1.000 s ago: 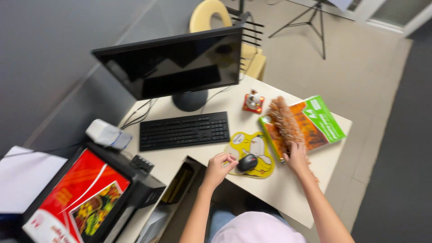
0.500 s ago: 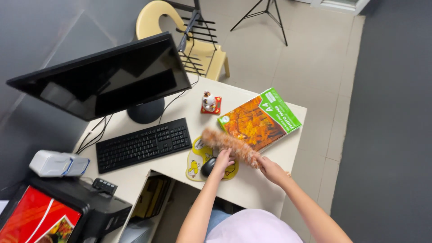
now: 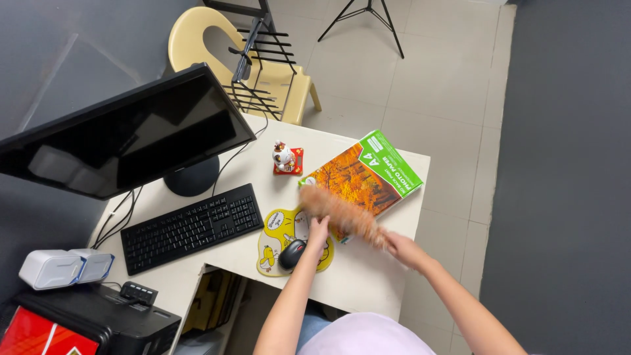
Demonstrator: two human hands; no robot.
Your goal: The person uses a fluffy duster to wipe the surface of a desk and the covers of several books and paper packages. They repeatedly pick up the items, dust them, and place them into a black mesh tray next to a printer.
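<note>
Head view: a brown feather duster (image 3: 342,213) (blurred) is gripped at its handle by the right hand (image 3: 402,248) and lies slanted over the yellow mouse pad (image 3: 284,238) and the edge of the photo paper pack (image 3: 363,176). The black mouse (image 3: 292,254) is touched by the left hand (image 3: 318,231), fingers curled loosely; a keyboard (image 3: 190,227) is seen just beside the pad, on the white desk (image 3: 368,276).

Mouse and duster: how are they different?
The mouse is small, black and smooth; the duster is long, brown and fluffy. The mouse lies on the yellow mouse pad beside the left hand; the duster is held by the right hand and slants across the paper pack. The mouse looks sharp; the duster looks blurred. Both are at the desk, close to the hands.
</note>
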